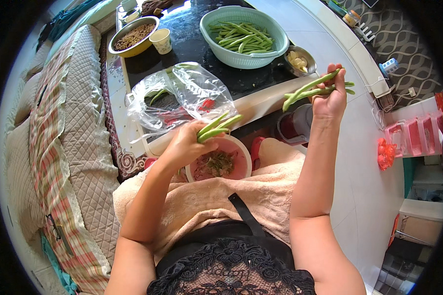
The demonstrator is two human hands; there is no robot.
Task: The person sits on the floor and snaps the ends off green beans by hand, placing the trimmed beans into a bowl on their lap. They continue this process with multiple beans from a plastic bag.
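Nearest, the pink bowl (241, 153) already holds trimmings. Just above it, the left hand (184, 145) grips several beans (216, 128); to its right, the right hand (330, 96) clasps another bunch (312, 87). Beyond, the green basket (275, 46) holds many beans, so work seems partway.

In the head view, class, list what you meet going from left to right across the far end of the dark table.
Metal bowl of brownish bits → paper cup → teal colander of green beans → small metal bowl of pale pieces.
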